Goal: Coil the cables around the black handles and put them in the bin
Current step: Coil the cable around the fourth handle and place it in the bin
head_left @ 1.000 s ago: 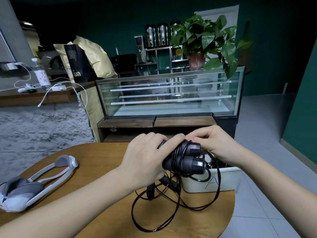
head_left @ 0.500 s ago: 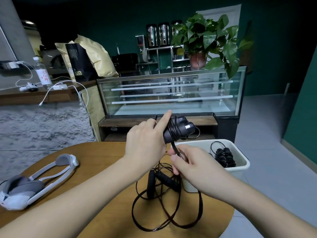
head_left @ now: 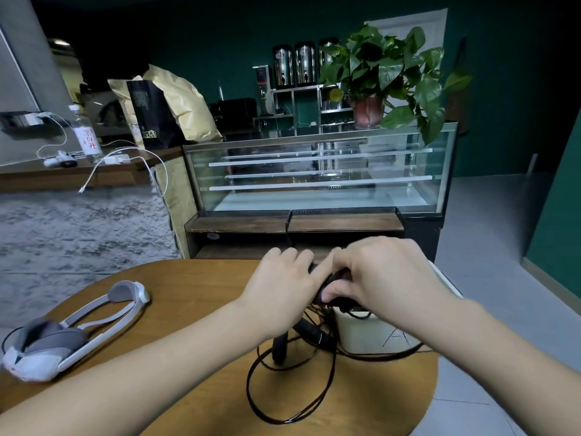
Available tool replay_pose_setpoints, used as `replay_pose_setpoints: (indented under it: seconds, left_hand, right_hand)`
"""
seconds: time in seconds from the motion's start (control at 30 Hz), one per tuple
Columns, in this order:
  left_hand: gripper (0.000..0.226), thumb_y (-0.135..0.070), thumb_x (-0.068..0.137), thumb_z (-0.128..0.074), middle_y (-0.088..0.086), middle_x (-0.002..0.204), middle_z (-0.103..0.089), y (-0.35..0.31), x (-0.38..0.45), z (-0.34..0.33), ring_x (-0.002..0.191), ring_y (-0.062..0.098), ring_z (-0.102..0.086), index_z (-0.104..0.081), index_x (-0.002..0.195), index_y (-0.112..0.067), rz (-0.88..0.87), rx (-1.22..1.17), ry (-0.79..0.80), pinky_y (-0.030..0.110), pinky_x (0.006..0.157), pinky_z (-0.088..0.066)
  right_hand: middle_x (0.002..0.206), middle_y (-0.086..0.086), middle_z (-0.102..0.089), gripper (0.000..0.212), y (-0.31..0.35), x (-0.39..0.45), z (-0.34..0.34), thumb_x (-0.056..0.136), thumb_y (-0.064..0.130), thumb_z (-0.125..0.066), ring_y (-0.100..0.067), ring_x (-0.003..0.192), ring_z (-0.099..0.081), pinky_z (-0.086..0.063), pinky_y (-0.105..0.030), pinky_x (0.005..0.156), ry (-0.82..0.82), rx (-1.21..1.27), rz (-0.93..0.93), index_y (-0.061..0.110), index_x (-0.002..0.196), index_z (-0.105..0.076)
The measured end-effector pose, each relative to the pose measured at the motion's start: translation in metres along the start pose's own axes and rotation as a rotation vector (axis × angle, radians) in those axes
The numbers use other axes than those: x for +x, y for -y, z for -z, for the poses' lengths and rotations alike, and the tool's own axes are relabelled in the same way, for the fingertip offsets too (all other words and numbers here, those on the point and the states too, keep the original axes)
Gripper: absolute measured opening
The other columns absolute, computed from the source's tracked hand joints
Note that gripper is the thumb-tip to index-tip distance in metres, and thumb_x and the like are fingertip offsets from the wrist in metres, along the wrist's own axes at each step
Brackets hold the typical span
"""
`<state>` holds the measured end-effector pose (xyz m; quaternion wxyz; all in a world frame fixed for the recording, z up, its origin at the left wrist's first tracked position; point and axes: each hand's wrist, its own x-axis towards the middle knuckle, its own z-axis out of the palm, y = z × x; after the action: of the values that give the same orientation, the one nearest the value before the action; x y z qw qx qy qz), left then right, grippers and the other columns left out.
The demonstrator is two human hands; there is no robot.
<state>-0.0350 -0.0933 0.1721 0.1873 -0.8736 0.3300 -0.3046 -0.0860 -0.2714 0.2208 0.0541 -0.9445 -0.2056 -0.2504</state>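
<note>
My left hand (head_left: 279, 291) grips a pair of black handles (head_left: 333, 278) held together above the round wooden table (head_left: 188, 297); both hands hide most of them. My right hand (head_left: 377, 278) lies over the handles from the right, its thumb and fingers pinching the black cable against them. Loose loops of black cable (head_left: 283, 391) hang from the handles onto the table, beside another pair of black handles (head_left: 311, 333) lying under my left wrist. The white bin (head_left: 371, 335) stands at the table's right edge, its inside hidden by my right hand.
A white and grey headset (head_left: 72, 335) lies on the table's left side. Behind the table stand a glass display case (head_left: 317, 174) with a potted plant (head_left: 386, 77) on top and a wooden counter (head_left: 78, 171) with a bottle and white cables. Grey floor lies to the right.
My right hand has come up from below the handles and over them to the right, carrying the cable round. The handles have dropped lower, toward the bin, and fewer loose loops lie on the table.
</note>
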Motion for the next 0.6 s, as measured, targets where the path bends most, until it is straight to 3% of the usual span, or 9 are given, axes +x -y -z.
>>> replay_pose_setpoints:
  seconds: [0.1, 0.17, 0.23, 0.4, 0.5, 0.6]
  left_hand:
    - [0.07, -0.016, 0.069, -0.072, 0.003, 0.087, -0.058, 0.002, -0.005, -0.002, 0.073, 0.026, -0.054, -0.049, 0.134, -0.008, -0.066, 0.003, -0.034, 0.034, 0.061, -0.027]
    - [0.062, -0.015, 0.07, -0.074, 0.002, 0.089, -0.059, 0.003, -0.008, -0.007, 0.075, 0.025, -0.053, -0.053, 0.127, -0.007, -0.121, -0.042, -0.07, 0.035, 0.061, -0.033]
    - [0.053, -0.014, 0.075, -0.071, 0.004, 0.095, -0.06, 0.003, -0.012, -0.008, 0.079, 0.026, -0.054, -0.057, 0.125, -0.006, -0.161, -0.143, -0.097, 0.036, 0.064, -0.041]
    - [0.044, -0.013, 0.084, -0.063, 0.004, 0.093, -0.061, 0.004, -0.016, -0.002, 0.078, 0.02, -0.048, -0.049, 0.126, -0.01, -0.106, -0.52, -0.223, 0.032, 0.07, -0.038]
    - [0.055, -0.007, 0.078, -0.069, 0.005, 0.105, -0.065, 0.004, -0.016, 0.0, 0.083, 0.022, -0.053, -0.044, 0.126, -0.014, -0.144, -0.506, -0.302, 0.033, 0.07, -0.042]
    - [0.062, -0.008, 0.076, -0.073, 0.005, 0.121, -0.067, 0.002, -0.014, 0.002, 0.099, 0.025, -0.064, -0.049, 0.132, -0.014, -0.11, -0.518, -0.345, 0.04, 0.077, -0.052]
  right_hand:
    - [0.089, 0.015, -0.064, 0.028, -0.02, 0.011, 0.0, 0.072, 0.062, -0.073, -0.004, 0.088, -0.057, -0.047, -0.03, 0.075, 0.087, 0.296, -0.026, 0.043, 0.093, -0.073]
    - [0.087, 0.017, -0.068, 0.015, -0.032, 0.016, -0.004, 0.073, 0.049, -0.079, -0.003, 0.088, -0.061, -0.051, -0.034, 0.079, 0.117, 0.508, -0.014, 0.04, 0.086, -0.076]
    - [0.086, 0.016, -0.071, 0.008, -0.04, 0.018, -0.006, 0.076, 0.038, -0.081, -0.002, 0.088, -0.064, -0.052, -0.03, 0.083, 0.153, 0.646, 0.0, 0.035, 0.083, -0.079]
    - [0.091, 0.012, -0.077, 0.009, -0.054, 0.017, -0.016, 0.084, 0.026, -0.076, -0.005, 0.092, -0.07, -0.052, -0.028, 0.091, 0.204, 0.859, -0.066, 0.024, 0.091, -0.081]
    - [0.092, 0.003, -0.079, 0.013, -0.055, 0.01, -0.027, 0.089, 0.017, -0.069, -0.012, 0.092, -0.072, -0.055, -0.023, 0.086, 0.196, 1.0, -0.127, 0.015, 0.095, -0.08]
    - [0.08, 0.005, -0.077, 0.009, -0.051, -0.001, -0.029, 0.089, 0.005, -0.069, -0.003, 0.076, -0.069, -0.052, -0.015, 0.07, 0.181, 1.125, -0.192, 0.009, 0.089, -0.077]
